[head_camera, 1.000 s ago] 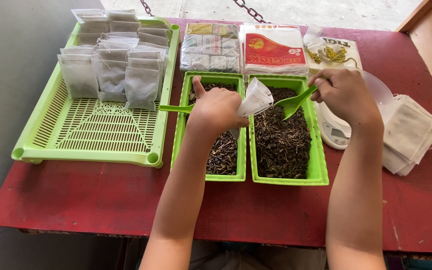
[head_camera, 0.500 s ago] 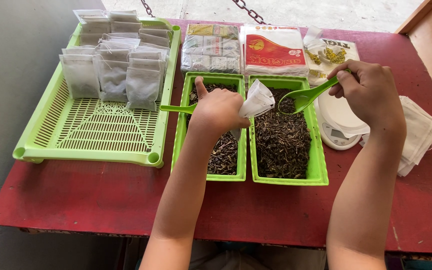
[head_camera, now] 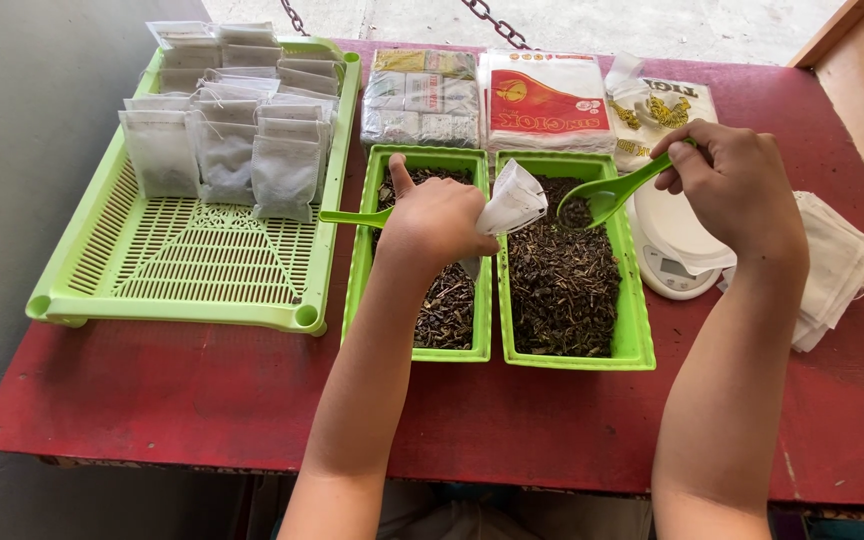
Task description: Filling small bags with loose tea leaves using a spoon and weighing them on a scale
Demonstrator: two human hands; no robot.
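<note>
Scale (head_camera: 674, 245) beside leaf trays (head_camera: 632, 330), packets (head_camera: 542, 95) behind.

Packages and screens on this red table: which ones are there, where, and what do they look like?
Silvery block package: back edge, behind left tub.
Red-and-white packet: beside it, flat, rectangular.
White bag, yellow print: further right.
White scale's small grey screen: right of tubs.

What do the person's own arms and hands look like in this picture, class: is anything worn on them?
Both forearms are bare from the bottom edge of the picture up to the fingers: no sleeves, gloves or watch show. The left hand and the right hand carry no visible rings, bracelets or markings. The fingernails that show look short and unpainted.
</note>
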